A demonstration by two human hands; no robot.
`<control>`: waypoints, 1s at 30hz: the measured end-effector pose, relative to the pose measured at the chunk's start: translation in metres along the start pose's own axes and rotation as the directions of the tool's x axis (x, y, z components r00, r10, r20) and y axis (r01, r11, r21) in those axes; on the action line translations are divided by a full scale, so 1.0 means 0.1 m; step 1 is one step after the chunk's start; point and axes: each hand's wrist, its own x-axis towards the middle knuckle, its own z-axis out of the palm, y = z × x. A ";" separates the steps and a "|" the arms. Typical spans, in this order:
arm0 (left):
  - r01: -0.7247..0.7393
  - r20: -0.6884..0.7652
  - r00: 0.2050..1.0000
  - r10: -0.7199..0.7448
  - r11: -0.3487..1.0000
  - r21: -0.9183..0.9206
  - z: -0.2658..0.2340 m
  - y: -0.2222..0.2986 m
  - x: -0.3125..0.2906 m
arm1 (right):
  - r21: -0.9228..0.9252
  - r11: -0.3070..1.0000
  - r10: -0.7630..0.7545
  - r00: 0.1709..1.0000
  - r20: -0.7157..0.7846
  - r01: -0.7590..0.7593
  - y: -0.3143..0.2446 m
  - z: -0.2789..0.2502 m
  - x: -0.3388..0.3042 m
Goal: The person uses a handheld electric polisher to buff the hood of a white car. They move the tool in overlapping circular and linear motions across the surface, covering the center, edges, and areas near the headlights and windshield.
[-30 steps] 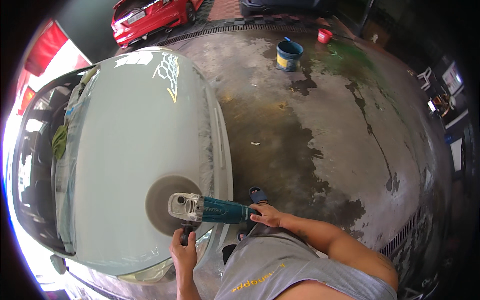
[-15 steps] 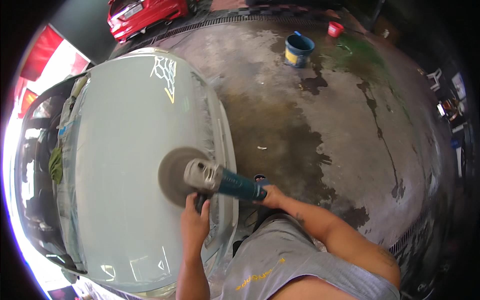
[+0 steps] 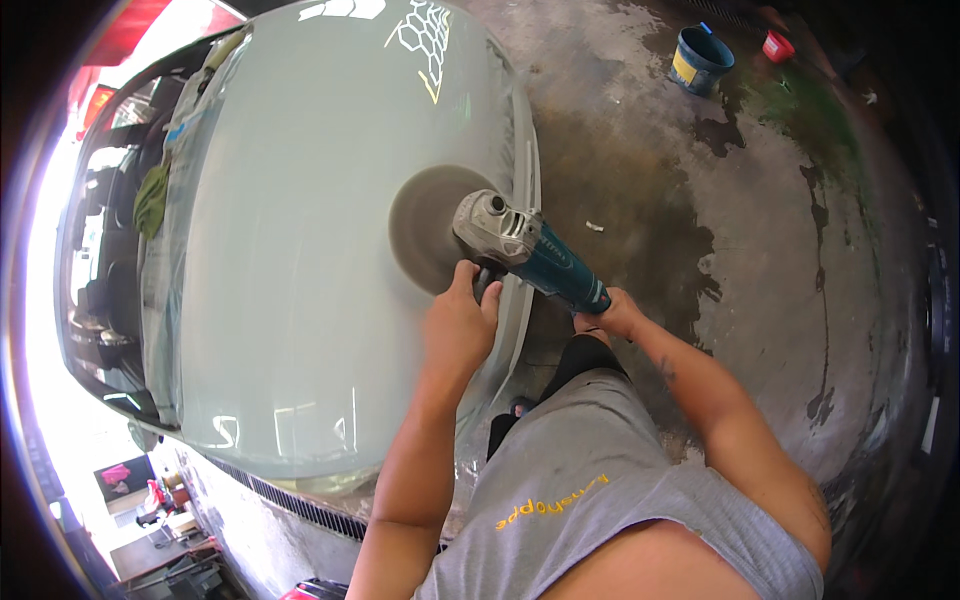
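Note:
A teal and silver rotary polisher [image 3: 565, 268] lies across the front edge of a pale grey-green car hood [image 3: 290, 250]. Its wide round pad [image 3: 422, 225], grey-brown and smeared as if spinning, sits over the hood's surface. My left hand [image 3: 463, 322] is closed round the black side handle [image 3: 486, 281] by the polisher's head. At the tail end of the body, my right hand [image 3: 614, 314] is wrapped round the grip; its fingers are partly hidden beneath the tool.
Masking film [image 3: 170, 290] and a green cloth [image 3: 151, 202] lie along the windshield base. A dark blue bucket [image 3: 702, 62] and a red bucket [image 3: 777, 47] stand on the wet-stained concrete floor [image 3: 760, 250]. A drain grate [image 3: 290, 505] runs beside the car.
The view has swung, so the hood, polisher and buckets sit higher and farther right. The red car has left the picture, and a cluttered area shows at lower left. Both hands keep their hold.

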 end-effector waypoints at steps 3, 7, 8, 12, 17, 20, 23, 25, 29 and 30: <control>-0.023 -0.012 1.000 0.022 1.000 -0.011 0.03 -0.25 -0.51 | 0.029 0.998 -0.053 0.999 -0.013 0.053 0.13 0.38 -0.41; -0.015 -0.013 1.000 0.015 1.000 -0.022 0.03 -0.54 -1.13 | 0.001 1.000 0.000 1.000 0.028 0.000 0.41 0.88 -0.83; 0.010 0.006 1.000 -0.010 1.000 -0.018 0.01 -0.58 -1.25 | -0.013 1.000 -0.025 1.000 0.012 0.025 0.45 1.00 -0.93; 0.043 0.001 0.999 -0.043 0.998 -0.034 -0.03 -0.89 -1.86 | -0.078 0.986 -0.146 0.989 -0.004 0.145 0.39 1.35 -1.32; 0.105 0.006 0.994 -0.105 0.990 -0.093 -0.01 -0.85 -2.03 | -0.008 0.995 -0.101 0.989 0.109 0.103 0.60 1.44 -1.19; -0.034 -0.033 0.999 0.033 0.998 -0.047 0.06 -0.69 -1.57 | -0.105 0.992 -0.073 0.997 -0.037 0.069 0.63 1.23 -0.97; -0.169 -0.095 0.981 0.167 0.986 -0.013 0.07 -0.36 -0.94 | 0.128 0.991 0.031 0.998 0.052 -0.037 0.43 0.81 -0.56; -0.184 -0.061 0.981 0.186 0.982 0.039 0.07 -0.14 -0.45 | 0.133 0.991 0.007 1.000 0.010 -0.009 0.38 0.57 -0.24; -0.139 0.037 0.990 0.135 0.982 0.131 0.09 0.31 0.60 | 0.200 0.962 0.161 0.978 0.133 -0.185 0.47 -0.01 0.57; -0.142 0.037 0.990 0.138 0.980 0.143 0.11 0.40 0.84 | 0.261 0.950 0.136 0.980 0.147 -0.171 0.45 -0.14 0.75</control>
